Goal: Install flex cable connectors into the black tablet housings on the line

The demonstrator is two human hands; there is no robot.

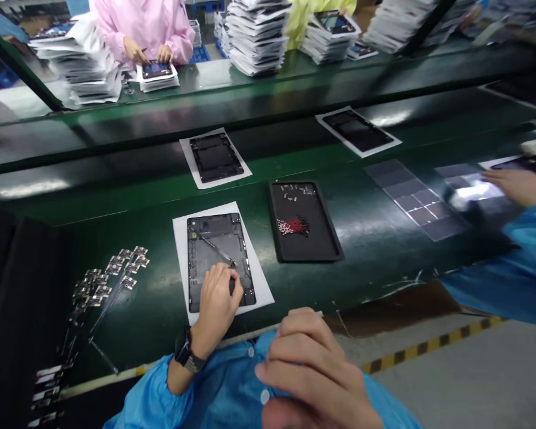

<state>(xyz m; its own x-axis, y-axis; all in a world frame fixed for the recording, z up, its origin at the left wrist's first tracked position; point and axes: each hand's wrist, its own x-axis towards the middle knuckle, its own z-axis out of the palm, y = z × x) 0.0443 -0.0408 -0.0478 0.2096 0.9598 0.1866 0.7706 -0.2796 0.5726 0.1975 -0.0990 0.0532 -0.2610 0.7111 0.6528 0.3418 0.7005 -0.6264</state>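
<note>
My left hand (218,301), a dark watch on its wrist, reaches over an open black tablet housing (214,241) lying on a white sheet (261,289). Its fingers are closed at the lower end of a thin ribbon cable (217,247), which runs diagonally across the housing. The fingertips partly hide that end. My right hand (312,369) is raised close to the camera in front of my blue coat, its fingers curled. Whatever it may hold is hidden. Right of the housing, a black tray (306,250) contains red-and-black wire pieces (293,225) and small metal parts (297,189).
Small circuit boards (127,265) with ribbon cables lie at left. Two more tablet housings (217,158) (360,130) rest on sheets farther back. Clear film sheets (417,199) lie right, near a co-worker's blue sleeve (509,268). Across the bench, a person in pink (143,30) works beside paper stacks (256,36).
</note>
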